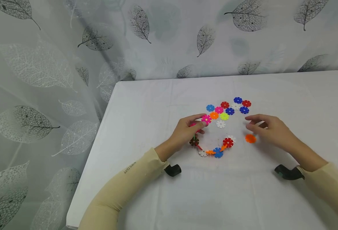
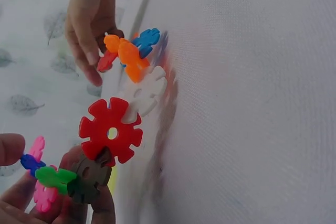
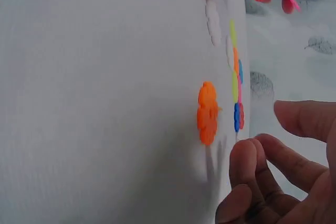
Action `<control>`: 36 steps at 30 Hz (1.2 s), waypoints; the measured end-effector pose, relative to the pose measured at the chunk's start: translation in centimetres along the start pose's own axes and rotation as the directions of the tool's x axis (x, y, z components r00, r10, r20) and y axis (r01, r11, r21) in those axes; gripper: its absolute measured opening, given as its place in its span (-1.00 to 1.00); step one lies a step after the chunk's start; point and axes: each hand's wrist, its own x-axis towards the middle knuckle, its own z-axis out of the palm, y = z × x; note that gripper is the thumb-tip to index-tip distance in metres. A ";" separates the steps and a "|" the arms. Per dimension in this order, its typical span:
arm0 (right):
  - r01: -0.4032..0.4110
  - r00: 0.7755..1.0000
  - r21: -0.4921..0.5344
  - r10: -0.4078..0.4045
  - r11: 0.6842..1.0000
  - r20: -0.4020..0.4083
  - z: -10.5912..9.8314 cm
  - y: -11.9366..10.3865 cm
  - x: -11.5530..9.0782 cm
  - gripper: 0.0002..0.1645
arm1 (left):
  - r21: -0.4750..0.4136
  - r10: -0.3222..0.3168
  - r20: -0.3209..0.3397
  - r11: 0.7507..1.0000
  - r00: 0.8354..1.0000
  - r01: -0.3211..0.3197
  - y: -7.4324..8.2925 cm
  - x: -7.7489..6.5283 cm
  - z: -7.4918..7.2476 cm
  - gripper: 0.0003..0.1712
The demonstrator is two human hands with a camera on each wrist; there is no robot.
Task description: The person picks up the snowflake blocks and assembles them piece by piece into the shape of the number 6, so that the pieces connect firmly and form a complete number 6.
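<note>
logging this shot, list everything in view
Notched plastic disc chain: one, multicoloured, centre
Loose notched plastic discs: at least eleven, mixed colours, beyond chain
Stray plastic disc: at least one, orange, right of chain
Other stray disc: one, white, beside chain's red end
Cloth-covered table: one, white, underneath
Leaf-print hanging: one, grey-white, behind, left
Curved devices: two, black, wrists
Sleeves: two, beige, forearms
Left grip: one, pinching chain's pink end
Right grip: one, empty, right of chain

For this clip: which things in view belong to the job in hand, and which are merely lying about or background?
Job in hand:
chain of notched discs, held by the left hand
loose notched discs beyond it, probably spare links
orange disc near the right hand, probably another

Background:
white table
leaf-print curtain
</note>
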 end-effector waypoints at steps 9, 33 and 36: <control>0.019 0.994 -0.082 -0.009 0.996 0.111 -0.8 1.8 0.4 -0.44 | -0.056 -0.048 -0.008 0.997 0.999 0.047 0.2 0.0 0.0 -0.54; 0.029 1.000 -0.068 -0.028 0.997 0.012 0.7 -0.4 0.4 -0.48 | -0.099 0.071 0.047 0.993 0.996 -0.066 0.2 -0.2 0.1 -0.49; 0.049 0.997 -0.021 -0.050 0.999 -0.059 1.1 -1.2 0.3 -0.46 | -0.096 0.086 0.064 0.992 0.994 -0.079 0.4 -0.4 0.2 -0.49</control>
